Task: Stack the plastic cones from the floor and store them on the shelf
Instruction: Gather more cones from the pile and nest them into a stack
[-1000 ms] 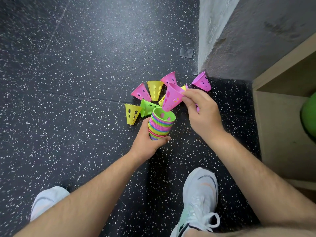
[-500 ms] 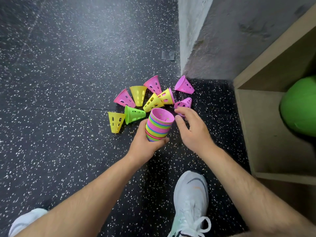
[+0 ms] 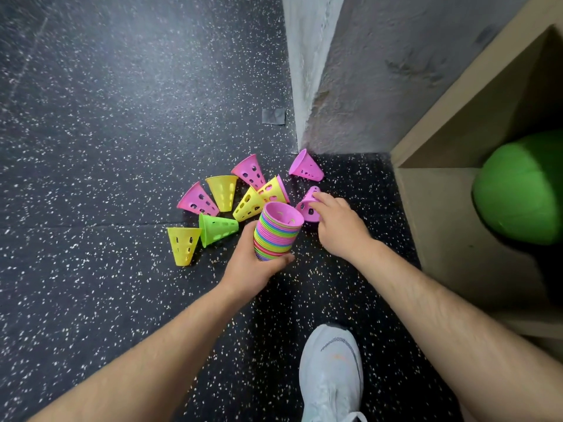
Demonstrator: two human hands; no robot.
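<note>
My left hand [image 3: 254,263] grips a stack of nested cones [image 3: 275,234] in pink, green and yellow, its open mouth facing up with a pink cone on top. My right hand [image 3: 338,226] curls its fingers on a pink cone [image 3: 307,207] lying on the floor just right of the stack. Several loose cones lie in a fan behind the stack: a pink one [image 3: 198,201], a yellow one [image 3: 224,190], a green one [image 3: 216,228], another yellow one [image 3: 183,243] and a pink one [image 3: 305,166] near the wall corner.
A wooden shelf [image 3: 438,214] opens at the right, with a green ball [image 3: 521,190] inside. A grey wall corner [image 3: 300,86] stands behind the cones. My white shoe [image 3: 332,373] is on the speckled black floor. A grey tape patch [image 3: 273,116] lies by the wall.
My right hand set the pink cone it held into the stack, then reached right to the pink cone on the floor. My left hand kept hold of the stack.
</note>
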